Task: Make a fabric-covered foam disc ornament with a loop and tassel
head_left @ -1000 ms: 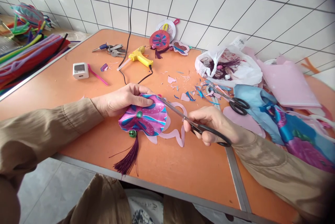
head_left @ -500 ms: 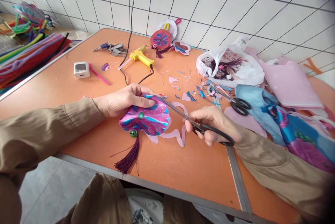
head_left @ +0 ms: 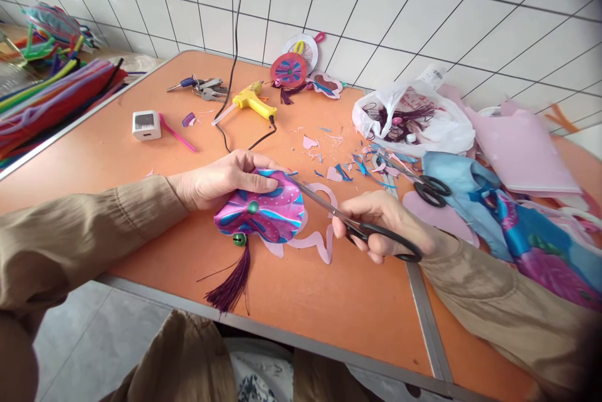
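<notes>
My left hand [head_left: 239,175] pinches the upper left edge of a pink and blue satin ornament [head_left: 277,211], thumb on top. A green bead sits at the ornament's middle; a green bell [head_left: 239,239] and a dark purple tassel [head_left: 232,280] hang from its lower edge. My right hand [head_left: 376,223] is closed round the black handles of a pair of scissors [head_left: 345,220]. The blades look nearly closed, and their tips reach the ornament's top edge, close to my left fingers. Pink cut-out scraps [head_left: 324,242] lie under and beside the ornament.
Behind my hands lie a yellow glue gun [head_left: 254,102] with its cord, keys [head_left: 207,88] and a white charger [head_left: 146,125]. Scraps, a second pair of scissors [head_left: 431,190], blue cloth [head_left: 465,182] and a plastic bag [head_left: 442,120] spread to the right. Finished-looking ornaments [head_left: 288,71] lean on the tiled wall.
Almost nothing differs. A small blue sliver at the scissor tips sits slightly differently; both hands and the ornament hold nearly the same place.
</notes>
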{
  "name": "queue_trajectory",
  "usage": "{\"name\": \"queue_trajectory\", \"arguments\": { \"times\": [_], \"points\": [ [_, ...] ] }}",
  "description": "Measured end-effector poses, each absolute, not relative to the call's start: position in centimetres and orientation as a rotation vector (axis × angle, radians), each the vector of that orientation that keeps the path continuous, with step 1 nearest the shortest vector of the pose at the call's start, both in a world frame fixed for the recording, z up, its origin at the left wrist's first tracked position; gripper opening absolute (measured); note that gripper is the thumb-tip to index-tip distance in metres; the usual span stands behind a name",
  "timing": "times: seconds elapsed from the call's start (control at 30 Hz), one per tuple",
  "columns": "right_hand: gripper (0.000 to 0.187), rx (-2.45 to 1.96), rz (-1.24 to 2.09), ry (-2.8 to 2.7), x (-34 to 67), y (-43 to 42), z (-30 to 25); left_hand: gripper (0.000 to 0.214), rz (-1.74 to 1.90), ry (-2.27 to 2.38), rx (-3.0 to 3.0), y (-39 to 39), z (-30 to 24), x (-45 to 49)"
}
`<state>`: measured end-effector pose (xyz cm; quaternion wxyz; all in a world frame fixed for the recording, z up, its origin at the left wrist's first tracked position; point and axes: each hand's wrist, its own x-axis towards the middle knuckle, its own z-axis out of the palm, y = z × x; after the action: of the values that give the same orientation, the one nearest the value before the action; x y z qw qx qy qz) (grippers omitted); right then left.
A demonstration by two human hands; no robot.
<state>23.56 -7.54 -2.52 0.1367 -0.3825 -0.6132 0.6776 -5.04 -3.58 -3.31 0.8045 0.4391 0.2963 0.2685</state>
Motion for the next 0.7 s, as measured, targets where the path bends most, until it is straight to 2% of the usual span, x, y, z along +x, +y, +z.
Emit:
{"name": "queue_trajectory", "arguments": {
  "times": [0.4, 0.7],
  "points": [
    [0.047, -1.024, 1.996, -1.736, 23.09, -7.66, -2.96, 0.018, 0.561, 0.626, 0.974, -3.84, -3.52, -4.56],
    [0.057, -1.011, 1.983, -1.745, 22.78, -7.97, -2.4, 0.016, 0.56, 0.635, 0.972, -3.91, -3.52, -4.7]
  ]
}}
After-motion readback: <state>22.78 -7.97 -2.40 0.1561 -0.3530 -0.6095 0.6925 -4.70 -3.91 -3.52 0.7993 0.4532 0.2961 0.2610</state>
